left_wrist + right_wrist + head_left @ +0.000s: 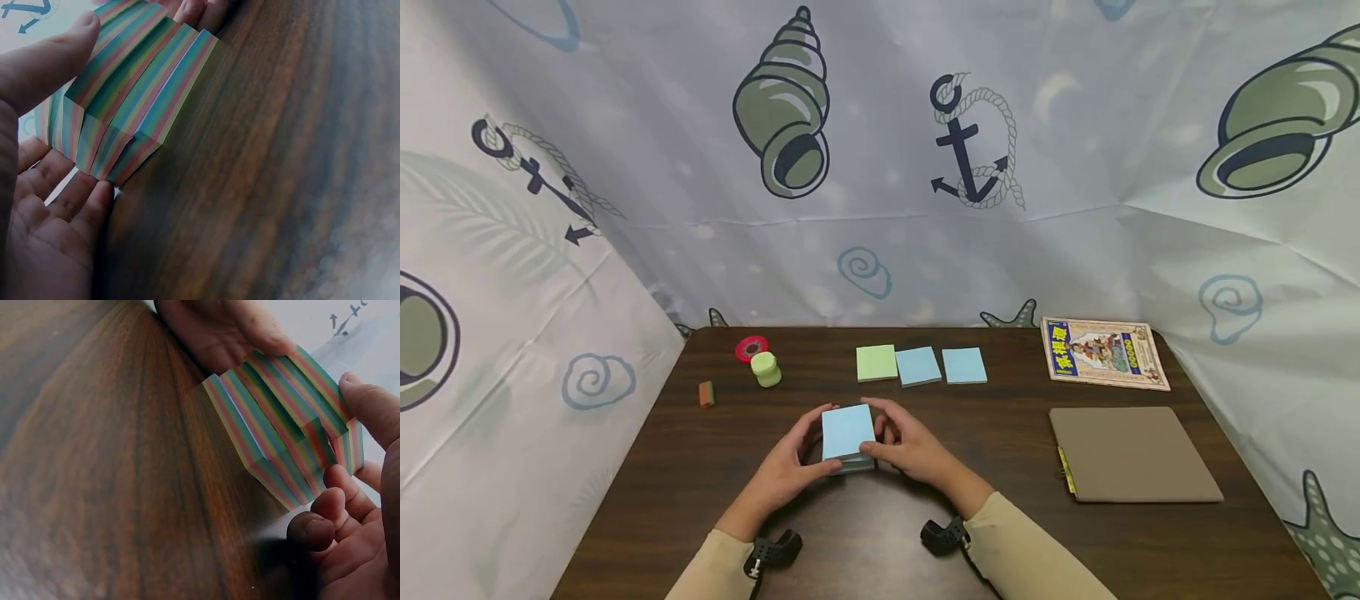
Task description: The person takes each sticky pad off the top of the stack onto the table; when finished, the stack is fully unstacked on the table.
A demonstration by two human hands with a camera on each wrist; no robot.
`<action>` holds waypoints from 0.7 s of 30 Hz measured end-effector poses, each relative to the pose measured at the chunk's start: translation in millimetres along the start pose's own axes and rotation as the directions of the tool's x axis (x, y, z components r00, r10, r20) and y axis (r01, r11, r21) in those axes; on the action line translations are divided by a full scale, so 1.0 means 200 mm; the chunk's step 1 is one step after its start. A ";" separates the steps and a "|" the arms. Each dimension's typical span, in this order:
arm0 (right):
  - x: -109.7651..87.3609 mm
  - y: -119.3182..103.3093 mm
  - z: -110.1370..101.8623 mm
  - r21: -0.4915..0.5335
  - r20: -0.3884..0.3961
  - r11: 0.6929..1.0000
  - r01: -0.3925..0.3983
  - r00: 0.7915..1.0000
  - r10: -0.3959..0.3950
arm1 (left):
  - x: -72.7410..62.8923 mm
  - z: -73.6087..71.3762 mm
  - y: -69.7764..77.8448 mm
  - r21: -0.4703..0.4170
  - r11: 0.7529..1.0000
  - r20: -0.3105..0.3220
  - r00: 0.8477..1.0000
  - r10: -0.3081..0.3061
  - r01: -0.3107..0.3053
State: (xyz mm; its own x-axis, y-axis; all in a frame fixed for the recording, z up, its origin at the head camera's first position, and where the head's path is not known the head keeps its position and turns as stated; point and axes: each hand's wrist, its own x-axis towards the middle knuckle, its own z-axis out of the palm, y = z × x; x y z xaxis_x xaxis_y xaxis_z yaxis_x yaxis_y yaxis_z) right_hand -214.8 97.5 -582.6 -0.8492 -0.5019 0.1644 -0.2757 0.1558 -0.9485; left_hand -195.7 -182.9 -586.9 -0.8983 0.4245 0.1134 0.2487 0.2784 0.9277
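We had both hands round a stack of sticky-note pads [847,428] near the middle of the desk [1007,433], its pale blue face uppermost. The left hand [786,468] gripped its left side between thumb and fingers; the right hand [913,443] gripped the right side, thumb at the near corner. In both wrist views, the striped edges sat unevenly, so we judged the step in hand to be squaring the layers. Doing it well, we thought, called for light, equal pressure from both sides, thumbs lining up the near edges, the base staying flat. A harder push from one hand risked sliding the layers apart. Beyond the stack lay a green pad [876,363] and two blue pads [918,367].
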 end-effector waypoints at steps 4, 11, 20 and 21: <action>0.00 0.01 -0.01 0.022 0.017 1.000 -0.009 1.000 0.008 | 0.00 0.01 -0.01 0.025 1.000 -0.005 1.000 0.017 -0.016; -0.01 -0.01 -0.02 0.110 0.001 0.994 -0.007 1.000 0.007 | 0.00 0.00 0.01 0.028 1.000 -0.015 1.000 -0.009 0.009; -0.01 0.02 -0.04 0.193 -0.095 0.980 0.051 0.995 -0.033 | 0.00 0.00 0.01 0.038 0.999 -0.011 1.000 -0.027 0.028; -0.01 0.02 -0.04 0.197 -0.114 0.978 0.064 0.993 -0.042 | 0.00 0.01 0.01 0.041 0.999 -0.012 1.000 -0.026 0.026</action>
State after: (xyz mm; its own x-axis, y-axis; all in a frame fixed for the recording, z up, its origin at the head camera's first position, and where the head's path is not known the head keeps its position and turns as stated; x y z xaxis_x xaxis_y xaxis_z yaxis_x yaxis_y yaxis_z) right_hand -217.3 106.6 -584.4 -0.8825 -0.4079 0.2340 -0.2357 -0.0470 -0.9707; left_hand -195.6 -180.9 -585.3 -0.9086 0.4070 0.0936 0.2395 0.3242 0.9152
